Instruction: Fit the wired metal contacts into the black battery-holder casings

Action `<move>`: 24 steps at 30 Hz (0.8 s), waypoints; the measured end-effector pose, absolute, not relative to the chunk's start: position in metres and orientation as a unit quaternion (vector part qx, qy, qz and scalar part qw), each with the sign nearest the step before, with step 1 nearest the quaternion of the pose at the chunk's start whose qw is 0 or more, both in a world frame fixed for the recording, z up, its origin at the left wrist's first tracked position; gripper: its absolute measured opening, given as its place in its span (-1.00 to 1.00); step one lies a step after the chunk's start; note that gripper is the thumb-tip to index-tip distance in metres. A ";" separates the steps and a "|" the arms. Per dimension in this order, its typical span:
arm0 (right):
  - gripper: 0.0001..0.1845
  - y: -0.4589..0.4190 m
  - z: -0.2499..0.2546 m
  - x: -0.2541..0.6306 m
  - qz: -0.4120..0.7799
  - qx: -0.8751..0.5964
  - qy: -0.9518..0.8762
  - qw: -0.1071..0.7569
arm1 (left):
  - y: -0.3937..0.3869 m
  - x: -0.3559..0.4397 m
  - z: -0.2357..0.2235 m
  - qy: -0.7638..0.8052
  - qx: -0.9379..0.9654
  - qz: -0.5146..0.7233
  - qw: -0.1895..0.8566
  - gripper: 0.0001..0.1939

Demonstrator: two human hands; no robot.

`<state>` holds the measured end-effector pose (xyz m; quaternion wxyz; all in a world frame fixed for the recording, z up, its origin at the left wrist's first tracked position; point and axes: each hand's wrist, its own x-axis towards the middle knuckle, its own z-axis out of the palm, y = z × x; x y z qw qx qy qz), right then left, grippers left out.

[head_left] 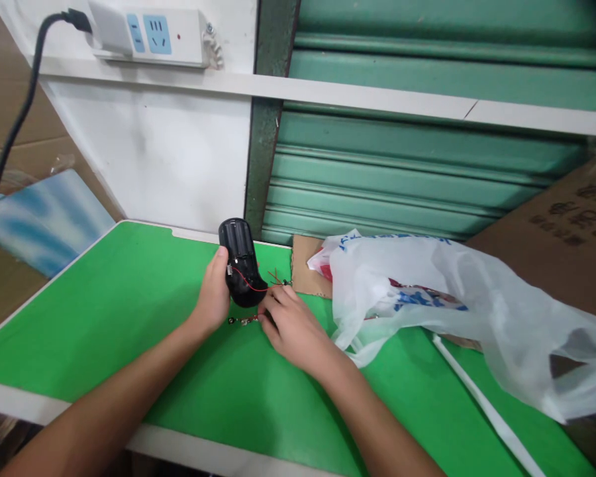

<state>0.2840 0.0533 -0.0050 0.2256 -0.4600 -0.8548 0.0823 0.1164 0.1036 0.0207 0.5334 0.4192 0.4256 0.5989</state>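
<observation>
My left hand (pixel 213 288) is closed around the left side of a black plastic housing (pixel 241 265), held tilted above the green tabletop. Its hollow inner side faces me. From the housing a thin red wire (pixel 248 283) runs right to the fingers of my right hand (pixel 295 324). Those fingers are bent together beside the housing's lower right end; what lies between their tips is hidden. Several small parts with red leads (pixel 244 320) rest on the table just left of the right thumb. Another small black part (pixel 286 283) with red wires shows beyond the right knuckles.
A white plastic bag (pixel 407 291) lies at right, partly over a cardboard piece (pixel 308 268). A white strip (pixel 487 404) lies near the right front. Cardboard boxes (pixel 556 225) stand at right. A power strip (pixel 159 36) with a black cable (pixel 27 106) is above.
</observation>
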 end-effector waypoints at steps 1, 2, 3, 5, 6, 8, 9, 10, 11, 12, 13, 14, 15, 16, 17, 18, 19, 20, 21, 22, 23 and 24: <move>-0.89 0.054 -0.006 0.284 0.080 -0.459 -0.854 0.232 | 0.104 0.116 0.021 0.425 0.428 0.598 0.528 -0.30; -0.88 0.054 -0.007 0.284 0.081 -0.457 -0.853 0.239 | 0.103 0.116 0.020 0.425 0.438 0.596 0.522 -0.28; -0.88 0.055 -0.007 0.284 0.085 -0.456 -0.851 0.246 | 0.104 0.116 0.020 0.424 0.443 0.594 0.520 -0.26; -0.86 0.055 -0.008 0.283 0.093 -0.455 -0.848 0.256 | 0.104 0.116 0.020 0.425 0.446 0.593 0.518 -0.25; -0.86 0.055 -0.007 0.283 0.095 -0.455 -0.846 0.260 | 0.104 0.116 0.020 0.424 0.446 0.594 0.519 -0.25; -0.85 0.056 -0.007 0.282 0.099 -0.457 -0.842 0.269 | 0.105 0.116 0.021 0.422 0.441 0.594 0.523 -0.25; -0.85 0.056 -0.006 0.282 0.105 -0.457 -0.839 0.276 | 0.106 0.116 0.021 0.422 0.438 0.595 0.526 -0.25; -0.84 0.056 -0.005 0.282 0.116 -0.457 -0.833 0.289 | 0.106 0.116 0.022 0.422 0.434 0.595 0.528 -0.25; -0.84 0.056 -0.004 0.282 0.133 -0.460 -0.823 0.306 | 0.106 0.116 0.023 0.423 0.431 0.596 0.530 -0.24; -0.84 0.055 -0.002 0.283 0.157 -0.463 -0.809 0.327 | 0.106 0.116 0.024 0.423 0.428 0.596 0.532 -0.23; -0.84 0.055 -0.001 0.283 0.185 -0.465 -0.792 0.349 | 0.106 0.116 0.025 0.423 0.424 0.597 0.534 -0.22; -0.86 0.055 0.001 0.284 0.215 -0.468 -0.773 0.371 | 0.106 0.115 0.027 0.422 0.420 0.597 0.538 -0.22; -0.87 0.056 0.002 0.285 0.243 -0.469 -0.753 0.392 | 0.106 0.115 0.028 0.421 0.417 0.596 0.542 -0.21; -0.89 0.056 0.003 0.286 0.267 -0.471 -0.733 0.412 | 0.106 0.115 0.029 0.420 0.415 0.594 0.546 -0.21; -0.88 0.057 0.004 0.287 0.287 -0.474 -0.713 0.429 | 0.106 0.115 0.029 0.418 0.414 0.592 0.551 -0.21; -0.87 0.059 0.004 0.289 0.304 -0.480 -0.691 0.447 | 0.105 0.114 0.030 0.415 0.414 0.589 0.556 -0.21; -0.86 0.061 0.004 0.290 0.317 -0.488 -0.667 0.466 | 0.104 0.114 0.031 0.410 0.417 0.585 0.561 -0.20; -0.85 0.063 0.004 0.292 0.329 -0.494 -0.639 0.490 | 0.104 0.114 0.031 0.406 0.422 0.580 0.566 -0.20; -0.86 0.066 0.004 0.293 0.343 -0.494 -0.609 0.516 | 0.103 0.114 0.031 0.402 0.429 0.573 0.571 -0.20; -0.87 0.068 0.003 0.295 0.361 -0.488 -0.579 0.544 | 0.102 0.114 0.031 0.400 0.438 0.564 0.574 -0.21; -0.87 0.070 0.004 0.296 0.382 -0.476 -0.549 0.571 | 0.101 0.114 0.031 0.399 0.450 0.554 0.575 -0.21; -0.85 0.072 0.004 0.298 0.404 -0.459 -0.522 0.595 | 0.100 0.115 0.031 0.400 0.464 0.545 0.572 -0.22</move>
